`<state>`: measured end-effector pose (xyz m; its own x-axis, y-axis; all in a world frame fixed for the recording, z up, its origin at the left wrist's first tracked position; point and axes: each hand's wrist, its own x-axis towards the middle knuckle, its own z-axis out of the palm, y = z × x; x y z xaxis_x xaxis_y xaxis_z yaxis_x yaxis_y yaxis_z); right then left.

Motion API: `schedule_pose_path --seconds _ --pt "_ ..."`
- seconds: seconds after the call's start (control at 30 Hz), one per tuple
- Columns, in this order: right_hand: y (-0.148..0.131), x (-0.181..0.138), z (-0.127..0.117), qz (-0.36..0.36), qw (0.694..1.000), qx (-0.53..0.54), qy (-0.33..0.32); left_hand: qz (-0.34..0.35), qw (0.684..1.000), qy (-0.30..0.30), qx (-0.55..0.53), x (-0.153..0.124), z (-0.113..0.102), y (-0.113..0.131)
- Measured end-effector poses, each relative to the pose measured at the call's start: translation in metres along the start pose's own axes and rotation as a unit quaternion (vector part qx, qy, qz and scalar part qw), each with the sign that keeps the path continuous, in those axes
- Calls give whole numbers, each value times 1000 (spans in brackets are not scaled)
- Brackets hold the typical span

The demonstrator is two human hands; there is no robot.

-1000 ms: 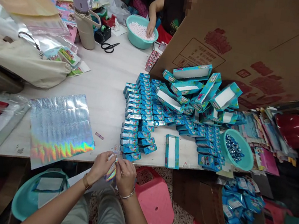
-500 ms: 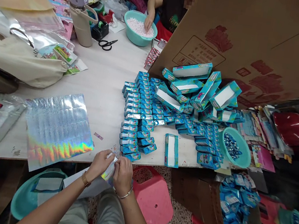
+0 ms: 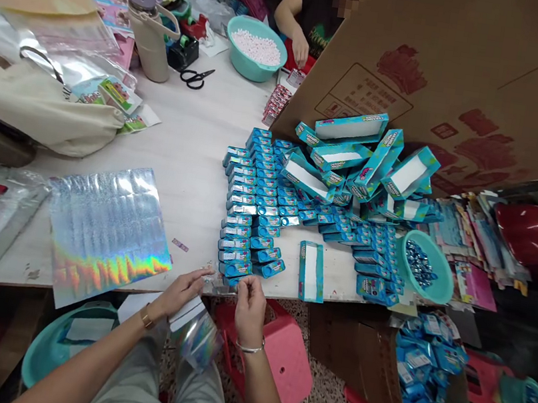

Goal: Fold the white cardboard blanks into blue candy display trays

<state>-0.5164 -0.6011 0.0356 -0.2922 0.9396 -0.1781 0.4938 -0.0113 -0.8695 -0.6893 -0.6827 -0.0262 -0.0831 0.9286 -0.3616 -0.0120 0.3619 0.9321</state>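
Over the table's front edge, my left hand [image 3: 184,293] has its index finger stretched out and the other fingers curled. Below it hangs a shiny rainbow-silver sheet [image 3: 200,339] with a white strip at its top, held in the curled fingers. My right hand [image 3: 249,313] is closed in a pinch just to the right; what sits between its fingertips is too small to make out. Clear crumpled film [image 3: 220,286] lies between the hands at the edge. Beyond them stand rows of small blue boxes [image 3: 235,257], the nearest partly hidden by my right hand.
A large rainbow-silver sheet [image 3: 107,231] lies on the left. Blue display cartons [image 3: 341,155] pile against a big cardboard box [image 3: 450,73]. A turquoise bowl [image 3: 443,288] holds blue wrapped pieces. Across the table, a person's hand [image 3: 300,51] is beside a bowl [image 3: 246,67] of pale pieces.
My hands have moved apart, the right one going right. The rainbow-silver sheet now hangs lower, under my left hand. The other person's hand has left the bowl.
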Motion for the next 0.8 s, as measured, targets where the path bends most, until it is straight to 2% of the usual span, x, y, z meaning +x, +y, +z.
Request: schedule_pose_path --seconds 0.07,0.13,0.27,0.37,0.5,0.63,0.7,0.8 --pt "5 4 4 1 1000 15 0 -10 999 -32 -35 -2 3 5" --pt "10 7 9 6 999 34 -2 -30 998 -36 -45 0 9 11" --pt "15 12 18 23 997 78 9 -67 996 -1 -55 11 20 17" --pt "16 16 22 37 995 88 42 -59 996 32 -60 20 21 15" --pt "18 20 29 25 994 11 106 -33 998 60 16 28 17 17" --pt "24 23 33 -20 983 -105 149 -26 992 84 86 35 18 17" --pt "27 26 35 -50 973 -163 154 -29 992 94 81 40 22 12" --pt "31 29 39 -83 964 -200 153 -35 996 78 4 51 27 -4"
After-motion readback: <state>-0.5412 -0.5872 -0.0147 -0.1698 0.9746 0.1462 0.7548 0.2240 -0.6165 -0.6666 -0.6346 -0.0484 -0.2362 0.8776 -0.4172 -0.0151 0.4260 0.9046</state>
